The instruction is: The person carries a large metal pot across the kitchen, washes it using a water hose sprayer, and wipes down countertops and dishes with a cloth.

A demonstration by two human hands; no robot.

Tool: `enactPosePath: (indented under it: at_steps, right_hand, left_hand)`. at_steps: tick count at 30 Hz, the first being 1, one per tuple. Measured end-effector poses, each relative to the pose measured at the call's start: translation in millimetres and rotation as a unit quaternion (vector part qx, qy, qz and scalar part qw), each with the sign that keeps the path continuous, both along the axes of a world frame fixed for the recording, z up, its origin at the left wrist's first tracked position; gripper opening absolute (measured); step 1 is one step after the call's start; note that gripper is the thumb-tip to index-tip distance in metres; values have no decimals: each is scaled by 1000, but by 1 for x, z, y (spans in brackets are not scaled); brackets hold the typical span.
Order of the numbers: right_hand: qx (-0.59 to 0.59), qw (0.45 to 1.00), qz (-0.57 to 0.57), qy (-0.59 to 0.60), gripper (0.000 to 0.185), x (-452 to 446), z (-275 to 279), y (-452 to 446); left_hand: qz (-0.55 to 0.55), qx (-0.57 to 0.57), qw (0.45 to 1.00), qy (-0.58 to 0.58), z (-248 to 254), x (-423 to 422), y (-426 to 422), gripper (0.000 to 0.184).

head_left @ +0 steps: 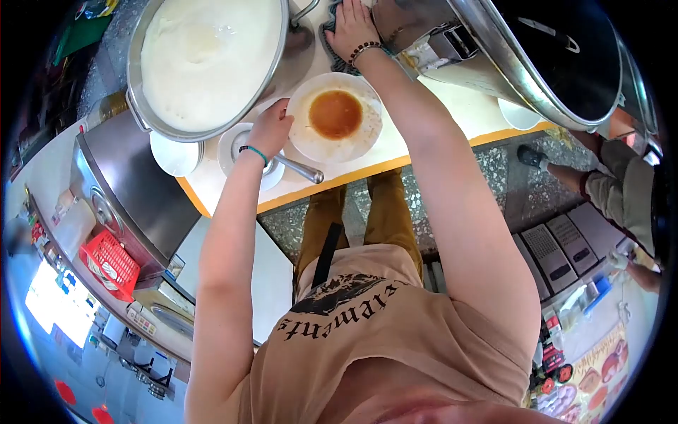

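My left hand (272, 131) pinches the left rim of a white plate (302, 134) with orange-brown liquid (335, 114) in its middle. Below that hand, a small white dish (227, 150) and a metal-handled utensil (300, 168) lie close to my wrist. Further up, my right hand (349, 35) lies with its fingers stretched over a dark patterned cloth (330, 42) on the pale worktop (452, 106), between two big metal vessels.
A large pot (205, 56) of creamy white liquid stands upper left, with white plates (175, 154) beneath its edge. A big metal vessel (522, 71) with a dark interior is upper right. Another person's leg (565, 177) shows at the right. A red basket (113, 265) sits left.
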State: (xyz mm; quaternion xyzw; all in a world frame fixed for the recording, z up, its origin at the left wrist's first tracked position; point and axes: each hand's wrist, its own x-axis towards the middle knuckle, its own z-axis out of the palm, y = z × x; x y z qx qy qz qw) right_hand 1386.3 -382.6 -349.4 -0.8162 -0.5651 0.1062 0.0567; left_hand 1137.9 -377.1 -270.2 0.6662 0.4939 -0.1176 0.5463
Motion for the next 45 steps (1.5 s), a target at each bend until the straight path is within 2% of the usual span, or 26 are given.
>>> enactPosePath:
  at_steps: [1,2,4,5,7,8,10,11,13,15,16,18,21,22,24,26,28,30,32,34,38,40,41,42,43,45]
  right_hand:
    - [45,999,-3,-23,82,-1,-22,-3]
    - [39,999,-6,-21,82,-7,-26,-15]
    - [65,995,75,-24,60,-7,-31,-46]
    - [114,988,105,11,59,-6,-41,-70]
    - [-46,986,159,-22,58,-4,-52,-120]
    - [-51,987,152,-26,58,2,-37,-142]
    - [10,991,124,48,56,9,6,-184]
    - [11,992,119,44,56,18,13,-199]
    - [-82,994,77,9,52,33,19,-229]
    - [-88,990,-64,87,51,46,26,-249]
    - [-60,987,-138,60,52,52,12,-260]
    - [-16,968,-235,-88,58,47,-5,-274]
    - [32,957,-272,-92,66,12,0,-269]
    - [75,973,-211,-52,72,-1,-3,-270]
    - [-54,988,-135,55,68,-31,18,-253]
    - [-41,999,-1,23,62,-51,13,-245]
    - [-12,998,24,57,58,-48,7,-225]
    - [-5,992,119,27,57,-34,0,-191]
    - [7,989,145,7,55,-21,-10,-147]
    - [56,989,116,69,54,-13,-20,-100]
    - [57,995,49,59,57,-1,-24,-10]
    - [75,992,-91,41,66,2,-30,27]
    - [126,979,-154,44,72,7,-38,42]
    - [127,979,-152,42,72,11,-45,60]
    - [132,963,-234,28,74,14,-50,77]
    - [153,924,-350,30,80,25,-60,106]
  left_hand:
    - [5,-8,1000,4,-6,-2,2,35]
    - [9,-15,1000,9,-8,-3,3,35]
    - [-13,6,1000,3,-7,-1,2,34]
    - [10,-13,1000,7,-5,1,1,33]
    - [25,-39,999,7,-4,7,-1,32]
    - [31,-45,999,5,-7,9,-1,32]
    - [31,-54,998,-1,-18,8,-3,31]
    - [32,-48,998,-4,-29,8,-3,31]
    - [31,-39,999,-7,-35,8,-4,30]
    - [5,-14,1000,23,-26,16,-6,30]
    - [7,-9,1000,25,-27,16,-6,30]
    - [2,-17,999,30,-36,16,-5,31]
    - [-18,12,999,26,-65,3,-2,29]
    - [-39,39,998,20,-75,-2,0,29]
    - [-50,46,997,31,-65,-1,-2,29]
    - [-57,59,996,38,-57,3,-1,29]
    - [-72,62,993,70,-49,3,-2,32]
    - [-83,70,991,78,-46,4,-3,34]
    - [-95,79,989,85,-42,7,-2,35]
    - [-114,103,984,92,-39,7,-2,38]
    - [-116,96,983,101,-39,2,5,37]
    - [-113,94,983,107,-40,-2,4,38]
    - [-183,129,968,111,-46,-5,4,38]
    - [-253,165,946,114,-53,-8,5,38]
    - [-273,133,939,162,-59,-6,7,39]
    - [-221,109,959,140,-41,3,7,42]
